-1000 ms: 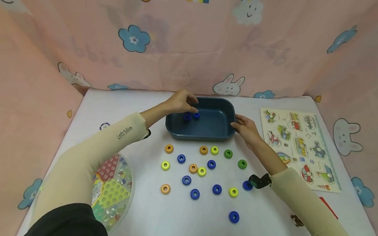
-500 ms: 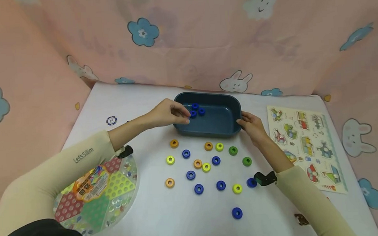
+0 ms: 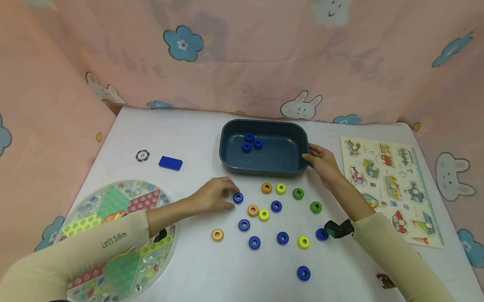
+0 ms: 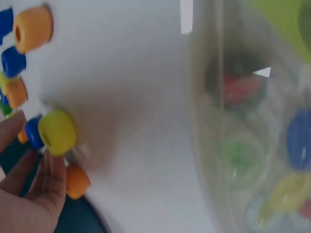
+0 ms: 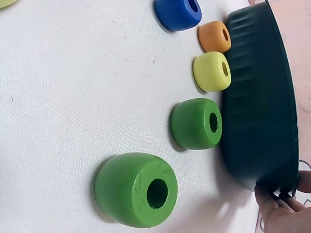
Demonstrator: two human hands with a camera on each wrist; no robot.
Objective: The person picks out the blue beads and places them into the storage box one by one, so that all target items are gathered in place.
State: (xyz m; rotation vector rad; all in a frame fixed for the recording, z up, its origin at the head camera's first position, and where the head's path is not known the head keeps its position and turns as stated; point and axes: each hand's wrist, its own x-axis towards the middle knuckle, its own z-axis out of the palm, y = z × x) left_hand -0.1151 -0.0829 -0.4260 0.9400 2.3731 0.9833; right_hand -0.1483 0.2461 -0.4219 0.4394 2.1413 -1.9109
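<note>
My left hand [image 3: 212, 196] reaches over the table, thumb and fingers spread beside a blue bead [image 3: 238, 197]. In the left wrist view, a yellow bead [image 4: 58, 132] and an orange bead [image 4: 77, 182] are close to those fingers; in the head view the hand hides both. With thumb and fingers, my right hand [image 3: 324, 164] grips the right end of the dark blue tray [image 3: 267, 169]. Three blue beads [image 3: 258, 143] lie in the tray's left part. Two green beads [image 3: 315, 207] are on the table near the right wrist.
Several blue, orange and yellow beads [image 3: 303, 242] are scattered before the tray. A round marble game board [image 3: 120, 267] lies under the left forearm. Behind it are a blue block [image 3: 170, 163] and a poker chip [image 3: 142, 155]. A picture puzzle board [image 3: 392, 188] lies at right.
A third blue bead came to lie in the tray. My left hand left the tray and moved toward me, down to the beads on the table. The right hand keeps its grip.
</note>
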